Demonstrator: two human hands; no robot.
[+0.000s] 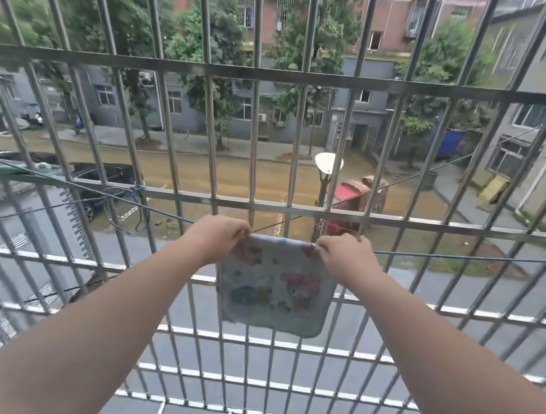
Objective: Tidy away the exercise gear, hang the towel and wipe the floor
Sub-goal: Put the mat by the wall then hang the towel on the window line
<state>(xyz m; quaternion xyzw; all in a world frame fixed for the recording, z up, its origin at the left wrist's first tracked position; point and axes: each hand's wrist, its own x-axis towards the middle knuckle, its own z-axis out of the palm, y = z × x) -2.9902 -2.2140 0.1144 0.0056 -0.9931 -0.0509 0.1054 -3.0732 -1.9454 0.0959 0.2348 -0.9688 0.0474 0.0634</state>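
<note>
A small pale towel [274,291] with pink and blue cartoon prints hangs over a thin blue line [455,256] strung across the window cage. My left hand [213,239] pinches the towel's top left corner at the line. My right hand [346,255] pinches its top right corner. The towel's lower edge hangs free in front of the bars. No exercise gear or floor is in view.
A steel window cage [274,74] of vertical bars and horizontal rails encloses the space ahead and below. The blue line is knotted to a bar at the left [139,187]. Beyond lie a street, parked cars and apartment blocks.
</note>
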